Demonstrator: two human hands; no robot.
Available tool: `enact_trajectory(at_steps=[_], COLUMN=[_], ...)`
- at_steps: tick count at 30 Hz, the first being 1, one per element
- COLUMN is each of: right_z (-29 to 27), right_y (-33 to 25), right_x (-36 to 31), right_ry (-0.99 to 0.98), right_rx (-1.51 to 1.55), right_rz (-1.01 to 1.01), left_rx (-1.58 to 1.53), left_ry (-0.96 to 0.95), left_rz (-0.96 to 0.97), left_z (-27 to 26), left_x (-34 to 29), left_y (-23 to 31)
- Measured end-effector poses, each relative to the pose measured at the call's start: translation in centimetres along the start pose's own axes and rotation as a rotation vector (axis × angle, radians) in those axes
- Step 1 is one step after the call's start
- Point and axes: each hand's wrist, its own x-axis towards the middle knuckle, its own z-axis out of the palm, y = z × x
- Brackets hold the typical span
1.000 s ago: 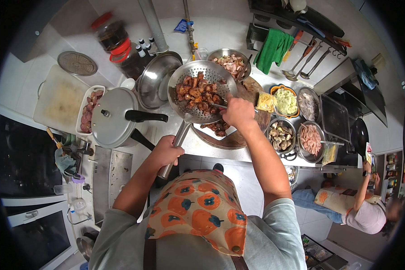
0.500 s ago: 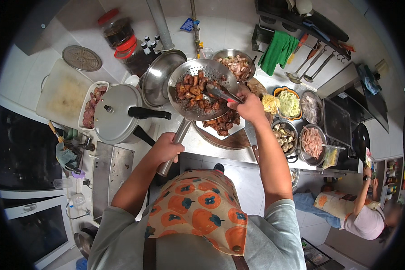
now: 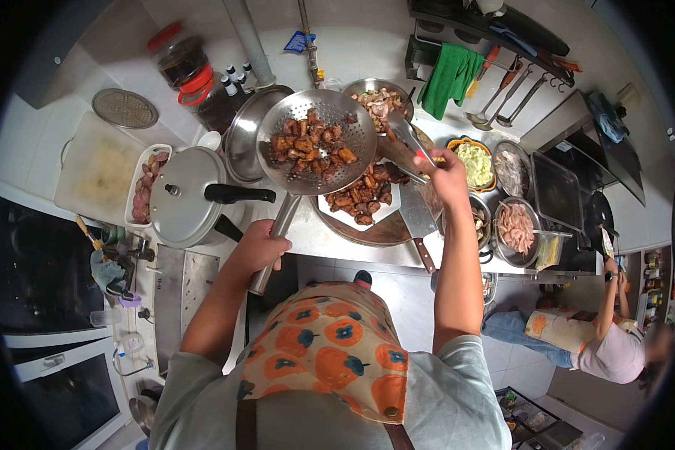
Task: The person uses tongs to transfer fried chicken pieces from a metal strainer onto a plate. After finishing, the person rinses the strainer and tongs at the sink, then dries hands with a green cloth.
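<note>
My left hand (image 3: 261,246) is closed round the handle of a large perforated metal strainer (image 3: 361,144). Browned meat pieces (image 3: 306,146) lie in its bowl. Metal tongs (image 3: 406,137) with a red part are gripped in my right hand (image 3: 445,178), their far end near a metal bowl of raw meat (image 3: 382,96). The tongs are outside the strainer; whether they pinch anything is unclear. Partly under the strainer, a white plate (image 3: 386,215) piled with more browned meat rests on a round wooden chopping board (image 3: 371,238). A cleaver (image 3: 418,221) lies beside the plate.
To the left stand a pressure cooker (image 3: 184,214) and a white tray of meat (image 3: 136,202). On the right are bowls of shredded greens (image 3: 472,165), clams (image 3: 478,217) and pale meat strips (image 3: 516,225). Another person (image 3: 577,337) stands at far right. Ladles (image 3: 506,94) hang on the wall.
My right hand has moved the tongs out of the strainer, up and to the right. The view has shifted slightly; the strainer stays held over the counter, uncovering more of the plate.
</note>
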Motion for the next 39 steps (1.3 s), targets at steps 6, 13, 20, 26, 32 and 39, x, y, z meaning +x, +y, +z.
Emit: enact_trajectory(at_steps=[6, 13, 20, 26, 32, 39], right_z=[1.8, 6.8, 4.8, 2.4, 4.5, 9.8], right_y=[4.0, 8.5, 8.7, 3.8, -6.2, -7.5], right_x=[-7.1, -10.7, -11.7, -12.1, -10.0, -9.7], right_ry=[0.008, 0.017, 0.124, 0.206, -0.149, -0.286], right_rx=[-0.742, -0.904, -0.742, -0.311, -0.833, -1.133], right_rz=[-0.048, -0.239, -0.331, -0.069, -0.082, -0.007], left_rx=[0.005, 0.000, -0.023, 0.013, 0.062, 0.080], left_ry=[0.040, 0.014, -0.023, -0.008, -0.011, -0.033], left_rz=[0.054, 0.053, 0.047, 0.054, 0.017, -0.001], left_z=[-1.4, -1.5, -1.2, -0.7, 1.4, 3.9], left_x=[-0.1, 0.0, -0.1, -0.2, 0.0, 0.5], left_y=[0.4, 1.1, 1.0, 0.4, -0.5, -1.7])
